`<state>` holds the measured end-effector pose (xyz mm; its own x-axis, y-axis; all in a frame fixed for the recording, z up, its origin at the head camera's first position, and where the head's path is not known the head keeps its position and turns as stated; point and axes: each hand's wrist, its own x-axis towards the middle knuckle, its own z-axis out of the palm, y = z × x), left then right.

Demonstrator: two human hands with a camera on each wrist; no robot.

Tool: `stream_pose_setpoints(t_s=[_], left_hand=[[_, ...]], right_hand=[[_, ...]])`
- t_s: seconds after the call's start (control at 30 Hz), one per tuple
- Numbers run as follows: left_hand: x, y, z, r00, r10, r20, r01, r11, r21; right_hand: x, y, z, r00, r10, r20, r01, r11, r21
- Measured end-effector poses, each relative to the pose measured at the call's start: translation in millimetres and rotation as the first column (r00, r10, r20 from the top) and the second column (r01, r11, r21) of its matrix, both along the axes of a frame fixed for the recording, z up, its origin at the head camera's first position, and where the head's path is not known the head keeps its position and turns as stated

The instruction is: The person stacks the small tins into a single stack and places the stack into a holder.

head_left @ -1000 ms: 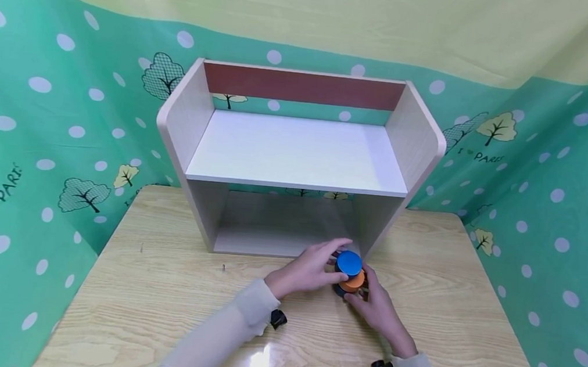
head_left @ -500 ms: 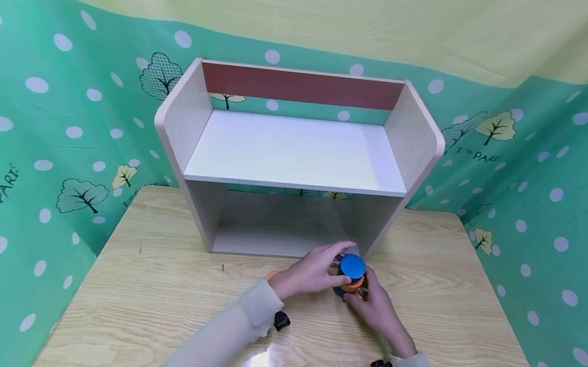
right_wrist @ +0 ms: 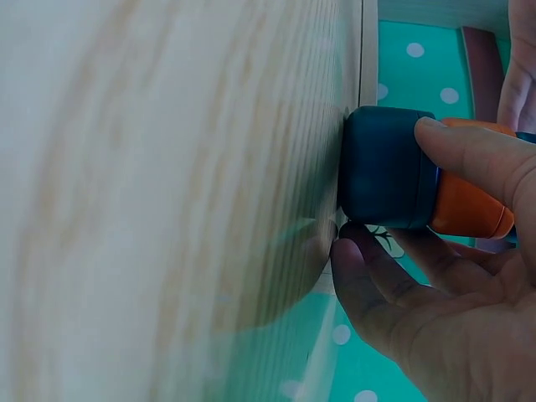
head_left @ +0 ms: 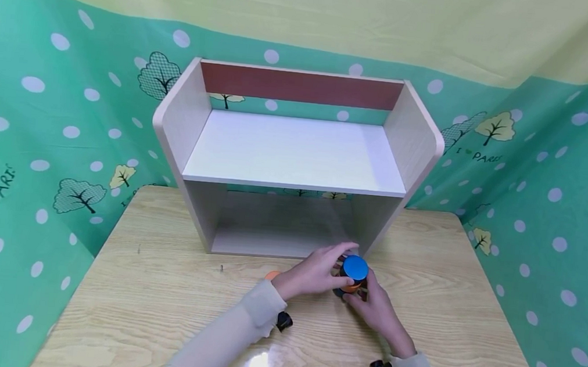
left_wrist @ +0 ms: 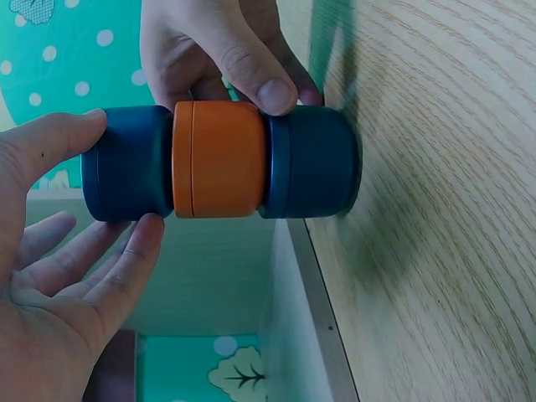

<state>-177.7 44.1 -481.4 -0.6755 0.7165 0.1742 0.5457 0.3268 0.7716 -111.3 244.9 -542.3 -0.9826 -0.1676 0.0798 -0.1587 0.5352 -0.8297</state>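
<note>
Three small round lidded canisters stand stacked at the bookshelf's front right corner. The top blue canister (head_left: 355,267) sits over an orange canister (left_wrist: 222,159), which rests on a lower blue canister (left_wrist: 314,163) standing on the table. My left hand (head_left: 315,271) grips the top one between thumb and fingers. From the right, my right hand (head_left: 378,312) holds the lower blue canister, its thumb near that canister's seam in the right wrist view and its fingers around the other side. Most of the lower two are hidden in the head view.
A two-tier bookshelf (head_left: 297,149) stands at the back of the wooden table (head_left: 157,311). Part of another orange thing (head_left: 272,275) shows behind my left wrist. A patterned green curtain (head_left: 536,170) surrounds the table.
My left hand has moved slightly right with the top blue canister, which now covers more of the orange one. The orange thing behind my left wrist has come into view. My right hand stays put.
</note>
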Motion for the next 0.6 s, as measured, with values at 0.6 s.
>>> stream_pose_setpoints(t_s=[0.6], left_hand=[[0.9, 0.1, -0.2, 1.0, -0.001, -0.016, 0.001, 1.0, -0.003]], right_hand=[[-0.4, -0.5, 0.0, 1.0, -0.001, -0.007, 0.002, 1.0, 0.017]])
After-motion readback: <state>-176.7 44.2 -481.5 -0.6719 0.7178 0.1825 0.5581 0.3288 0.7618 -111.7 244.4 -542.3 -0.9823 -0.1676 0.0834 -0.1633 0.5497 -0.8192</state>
